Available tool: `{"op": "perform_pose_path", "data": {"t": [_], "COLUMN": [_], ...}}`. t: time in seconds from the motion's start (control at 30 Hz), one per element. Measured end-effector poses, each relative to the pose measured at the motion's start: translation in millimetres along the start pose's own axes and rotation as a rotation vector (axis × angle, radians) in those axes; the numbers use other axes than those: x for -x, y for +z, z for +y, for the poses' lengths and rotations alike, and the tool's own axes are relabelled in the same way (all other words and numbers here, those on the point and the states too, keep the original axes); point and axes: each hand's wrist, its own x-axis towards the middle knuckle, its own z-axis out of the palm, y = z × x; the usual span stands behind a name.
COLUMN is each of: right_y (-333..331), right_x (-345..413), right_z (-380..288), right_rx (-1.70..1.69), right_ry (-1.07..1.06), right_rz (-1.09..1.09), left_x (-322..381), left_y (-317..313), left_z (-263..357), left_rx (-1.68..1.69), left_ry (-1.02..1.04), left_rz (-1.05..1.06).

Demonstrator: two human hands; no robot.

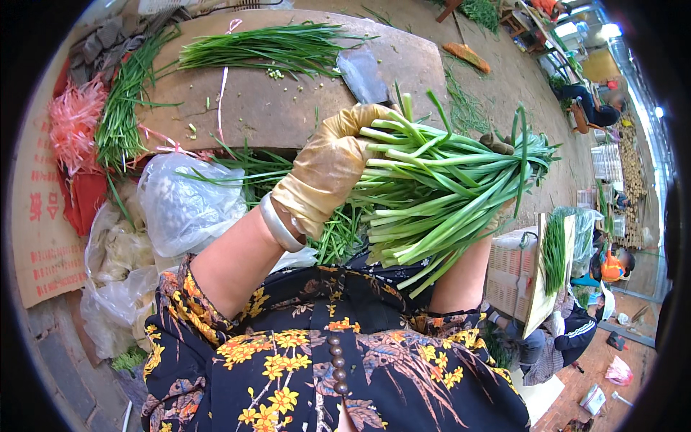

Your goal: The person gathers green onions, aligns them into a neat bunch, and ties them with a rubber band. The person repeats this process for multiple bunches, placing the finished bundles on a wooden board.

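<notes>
A loose bunch of garlic chives (432, 189) is held up before my chest, pale stem ends toward the left and leaf tips toward the right. My left hand (329, 162), in a tan glove, has its fingers closed at the stem ends. My right hand (496, 144) grips the leafy end; only a dark thumb tip and a little glove show, the rest being hidden by leaves. Beyond my left hand a cleaver (361, 74) lies on the wooden board (253, 108), its handle partly hidden. Another chive bundle (264, 48) rests there across a pale plastic tie (222, 102).
Pink plastic strips (81, 124) and more chives (121, 113) lie at the board's left. Clear plastic bags (189, 200) sit by my left forearm, chive trimmings (340, 232) below my hands. At right a person (567, 335) sits near a crate (510, 270) and chives on a panel.
</notes>
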Motion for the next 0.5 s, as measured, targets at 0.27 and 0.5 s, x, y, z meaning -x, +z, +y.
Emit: {"op": "perform_pose_path", "data": {"t": [0.27,0.5], "right_y": [-29.5,-20.2], "right_x": [3.0,9.5], "right_z": [17.9,22.3], "right_rx": [-0.162,-0.174], "right_ry": [0.138,0.249], "right_rz": [0.263,0.140], "left_x": [6.5,13.4], "left_y": [-2.9,-6.7], "left_z": [11.1,16.8], "left_rx": [-0.413,-1.137], "left_ry": [-0.116,0.316], "left_rz": [0.112,-0.002]}}
